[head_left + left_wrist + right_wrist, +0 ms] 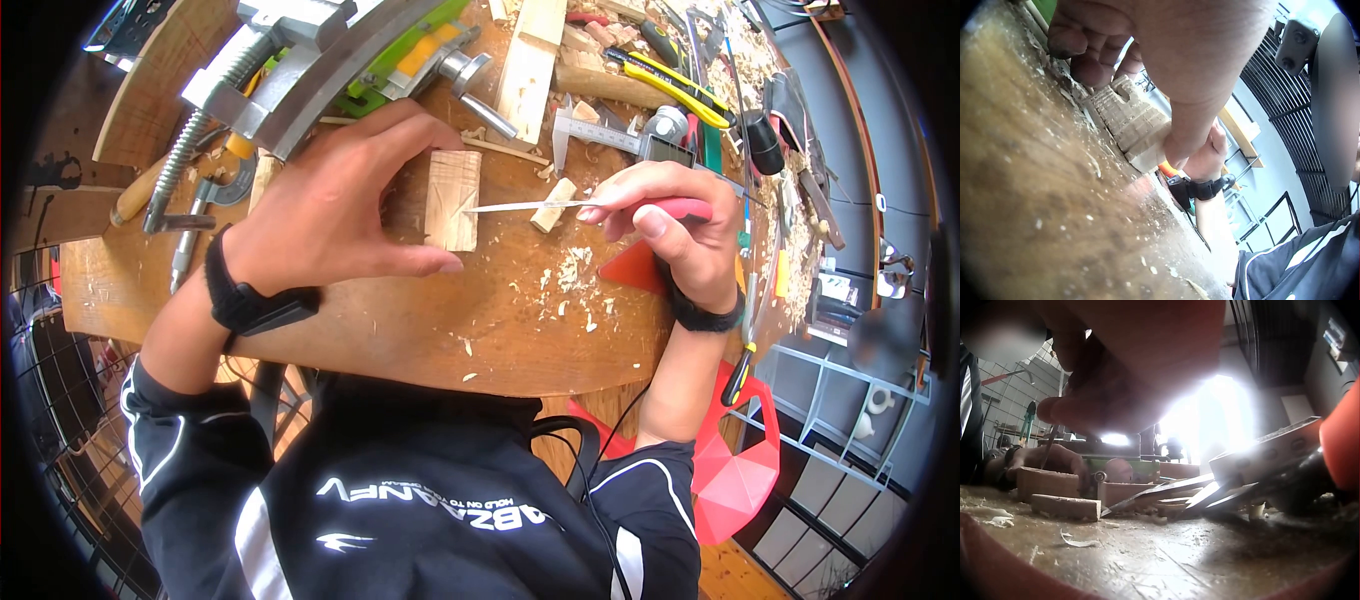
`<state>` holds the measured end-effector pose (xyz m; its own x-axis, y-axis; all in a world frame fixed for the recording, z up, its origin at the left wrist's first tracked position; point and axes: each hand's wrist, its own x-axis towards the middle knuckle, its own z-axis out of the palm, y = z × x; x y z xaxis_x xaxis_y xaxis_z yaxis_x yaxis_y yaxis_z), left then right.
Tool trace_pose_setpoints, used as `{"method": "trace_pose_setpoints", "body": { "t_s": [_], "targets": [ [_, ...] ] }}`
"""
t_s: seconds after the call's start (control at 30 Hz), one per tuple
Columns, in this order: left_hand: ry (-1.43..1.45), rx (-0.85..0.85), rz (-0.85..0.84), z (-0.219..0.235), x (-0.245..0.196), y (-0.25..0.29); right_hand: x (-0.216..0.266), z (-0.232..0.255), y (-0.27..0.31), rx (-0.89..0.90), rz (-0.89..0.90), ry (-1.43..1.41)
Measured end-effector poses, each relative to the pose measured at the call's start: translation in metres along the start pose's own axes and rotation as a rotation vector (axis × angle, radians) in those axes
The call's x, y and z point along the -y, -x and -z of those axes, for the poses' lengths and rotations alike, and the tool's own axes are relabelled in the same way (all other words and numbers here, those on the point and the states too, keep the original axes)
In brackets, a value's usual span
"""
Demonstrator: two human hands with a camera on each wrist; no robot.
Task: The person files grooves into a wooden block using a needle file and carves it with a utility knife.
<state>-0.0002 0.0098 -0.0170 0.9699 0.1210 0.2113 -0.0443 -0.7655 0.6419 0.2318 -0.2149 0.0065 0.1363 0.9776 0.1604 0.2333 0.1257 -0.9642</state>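
Note:
A carved wooden block (453, 200) lies on the table, between the thumb and fingers of the left hand (330, 190), which grips it at its two ends. In the left wrist view, the thumb is against one end of the block (1132, 122). The right hand (680, 215) pinches a slim metal tool (520, 206) with a red handle; its tip meets the block's upper face near the right edge. In the right wrist view, the tool's shaft (1051, 447) slants down to the block (1047, 484).
A small wood piece (553, 206) and shavings (575, 270) lie right of the block. Beyond are a vise (290, 80), a caliper (600, 135), a yellow cutter (680, 90) and wood offcuts. An orange-red triangular piece (635, 268) sits by the right wrist.

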Motion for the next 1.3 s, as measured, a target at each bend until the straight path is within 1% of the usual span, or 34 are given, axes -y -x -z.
{"method": "trace_pose_setpoints", "body": {
  "t_s": [0.2,0.3,0.37,0.47,0.73,0.8,0.87,0.97,1.3],
  "targets": [
    [-0.011,0.001,-0.006,0.0006,-0.0006,-0.0009,0.0015,-0.0003,-0.0005,-0.029,-0.006,-0.002],
    [-0.007,-0.002,-0.004,0.0008,-0.0008,-0.0009,0.0006,0.0009,-0.0006,0.001,-0.004,-0.009],
    [0.004,0.0,-0.001,0.0006,-0.0007,-0.0012,0.0024,-0.001,-0.0007,-0.046,-0.008,-0.013],
    [-0.008,-0.01,-0.02,0.0007,-0.0004,-0.0007,-0.0004,-0.0002,-0.0008,-0.01,0.007,0.0],
    [0.002,0.011,0.013,0.0013,-0.0016,-0.0009,-0.0008,0.0013,-0.0006,-0.021,0.003,-0.013],
    [0.0,0.005,0.005,0.0008,-0.001,-0.0007,-0.0012,0.0015,0.0002,-0.013,0.0,-0.024],
    [-0.001,-0.001,0.0,0.0002,-0.0007,-0.0004,0.0004,0.0001,0.0,-0.043,-0.002,-0.017],
    [0.004,0.01,-0.002,0.0017,-0.001,-0.0014,-0.0017,-0.0004,0.0,-0.012,0.002,-0.02],
    [-0.004,-0.01,-0.018,-0.0002,0.0012,-0.0006,-0.0008,0.0015,0.0004,-0.022,-0.01,0.004]
  ]
}}
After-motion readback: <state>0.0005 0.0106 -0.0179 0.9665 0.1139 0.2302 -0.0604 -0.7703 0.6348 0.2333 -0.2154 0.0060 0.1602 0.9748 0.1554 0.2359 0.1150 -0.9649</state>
